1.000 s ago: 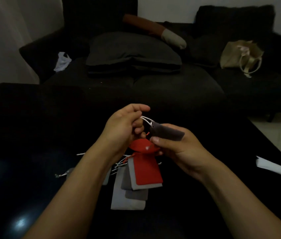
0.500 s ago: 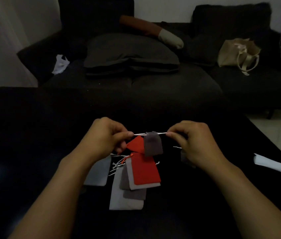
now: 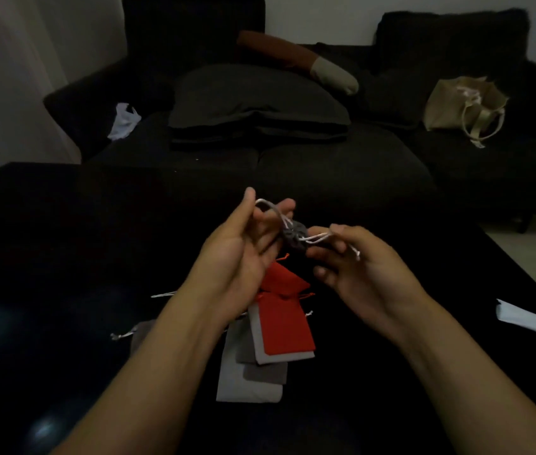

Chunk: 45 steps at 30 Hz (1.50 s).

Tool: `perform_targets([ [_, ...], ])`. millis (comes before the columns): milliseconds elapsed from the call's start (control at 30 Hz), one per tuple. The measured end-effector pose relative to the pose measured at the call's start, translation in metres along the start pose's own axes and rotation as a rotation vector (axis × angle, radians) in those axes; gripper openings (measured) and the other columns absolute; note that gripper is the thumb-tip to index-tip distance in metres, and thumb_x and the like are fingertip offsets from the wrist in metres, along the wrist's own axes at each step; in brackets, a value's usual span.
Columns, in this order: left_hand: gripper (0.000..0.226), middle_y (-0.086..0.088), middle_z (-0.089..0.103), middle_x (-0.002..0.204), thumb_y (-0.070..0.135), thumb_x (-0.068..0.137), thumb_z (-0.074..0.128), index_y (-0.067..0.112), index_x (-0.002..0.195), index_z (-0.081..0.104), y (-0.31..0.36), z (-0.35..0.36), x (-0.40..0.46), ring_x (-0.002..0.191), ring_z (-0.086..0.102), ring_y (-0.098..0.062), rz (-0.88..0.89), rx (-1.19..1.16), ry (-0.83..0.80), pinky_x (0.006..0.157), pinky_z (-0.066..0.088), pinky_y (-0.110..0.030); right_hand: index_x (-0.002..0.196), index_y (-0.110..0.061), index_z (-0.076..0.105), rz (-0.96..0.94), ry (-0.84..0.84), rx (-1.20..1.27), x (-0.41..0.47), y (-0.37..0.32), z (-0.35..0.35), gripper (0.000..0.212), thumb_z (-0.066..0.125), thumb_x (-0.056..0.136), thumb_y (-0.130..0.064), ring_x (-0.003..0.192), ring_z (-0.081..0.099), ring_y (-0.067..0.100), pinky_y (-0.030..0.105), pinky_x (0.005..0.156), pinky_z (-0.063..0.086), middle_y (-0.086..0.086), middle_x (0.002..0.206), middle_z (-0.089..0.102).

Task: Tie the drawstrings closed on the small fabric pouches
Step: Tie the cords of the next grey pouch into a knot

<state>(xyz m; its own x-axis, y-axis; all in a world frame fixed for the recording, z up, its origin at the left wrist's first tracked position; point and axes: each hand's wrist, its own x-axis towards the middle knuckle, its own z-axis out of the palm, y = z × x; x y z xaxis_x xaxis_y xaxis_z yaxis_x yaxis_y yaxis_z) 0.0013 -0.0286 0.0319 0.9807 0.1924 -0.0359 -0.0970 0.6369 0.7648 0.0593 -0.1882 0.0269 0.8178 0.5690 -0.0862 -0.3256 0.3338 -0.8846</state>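
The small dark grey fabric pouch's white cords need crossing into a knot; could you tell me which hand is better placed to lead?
Probably the right hand: it pinches a free cord end beside the small dark grey fabric pouch.

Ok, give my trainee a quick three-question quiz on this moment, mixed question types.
1. True or false: the small dark grey fabric pouch lies flat on the black table.
2. Which hand has a white drawstring looped over its fingers? A) left hand B) right hand
3. Fill in: the topmost flat pouch on the pile is ____.

Key: 1 false, it is held up between both hands. 2 A. 3 red: the red flat fabric pouch.
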Motion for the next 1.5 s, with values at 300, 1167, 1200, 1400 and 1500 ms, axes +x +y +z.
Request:
perform_targets([
  [300,0.026,0.002,0.076,0.091,0.023,0.072,0.073,0.022,0.098,0.077,-0.016,0.004,0.0,0.088,0.071,-0.008,0.144,0.268,-0.016,0.075,0.055,-0.019,0.056,-0.021,0.068,0.043,-0.07,0.24,-0.003,0.0,0.002,0.028,0.065,0.08,-0.034,0.055,0.058,0.004,0.016,0.043,0.039,0.0,0.093,0.076],
  [1167,0.016,0.0,0.071,0.076,0.026,0.081,0.067,0.019,0.087,0.08,-0.023,0.0,0.004,0.07,0.071,-0.013,-0.034,0.197,-0.025,0.06,0.057,-0.025,0.126,-0.015,0.056,-0.126,0.112,0.098,0.005,0.019,0.0,0.06,0.074,0.069,-0.014,0.081,0.072,0.011,0.019,0.064,0.053,0.007,0.098,0.077],
  [1200,0.018,0.001,0.068,0.076,0.025,0.085,0.064,0.018,0.09,0.079,-0.022,-0.001,0.005,0.071,0.069,-0.012,-0.01,0.259,-0.015,0.062,0.056,-0.025,0.127,-0.014,0.055,-0.143,0.113,0.11,0.005,0.016,-0.002,0.061,0.074,0.069,-0.014,0.077,0.072,0.009,0.018,0.06,0.052,0.007,0.096,0.077],
  [1400,0.032,-0.004,0.062,0.072,0.021,0.1,0.051,0.013,0.074,0.068,-0.019,0.001,-0.001,0.071,0.056,-0.016,0.095,0.71,-0.052,0.067,0.045,-0.025,0.094,-0.013,0.076,-0.383,-0.026,-0.31,-0.005,-0.005,-0.005,0.025,0.076,0.07,-0.016,0.081,0.074,0.016,0.02,0.071,0.055,0.008,0.089,0.078],
  [1500,0.035,-0.009,0.055,0.071,0.023,0.101,0.05,0.015,0.068,0.062,-0.02,0.004,-0.006,0.069,0.046,-0.02,0.057,0.807,-0.172,0.064,0.037,-0.027,0.085,-0.012,0.077,-0.52,-0.033,-0.64,-0.006,-0.012,-0.008,0.012,0.076,0.073,-0.012,0.088,0.069,0.004,0.021,0.074,0.054,0.002,0.106,0.074],
])
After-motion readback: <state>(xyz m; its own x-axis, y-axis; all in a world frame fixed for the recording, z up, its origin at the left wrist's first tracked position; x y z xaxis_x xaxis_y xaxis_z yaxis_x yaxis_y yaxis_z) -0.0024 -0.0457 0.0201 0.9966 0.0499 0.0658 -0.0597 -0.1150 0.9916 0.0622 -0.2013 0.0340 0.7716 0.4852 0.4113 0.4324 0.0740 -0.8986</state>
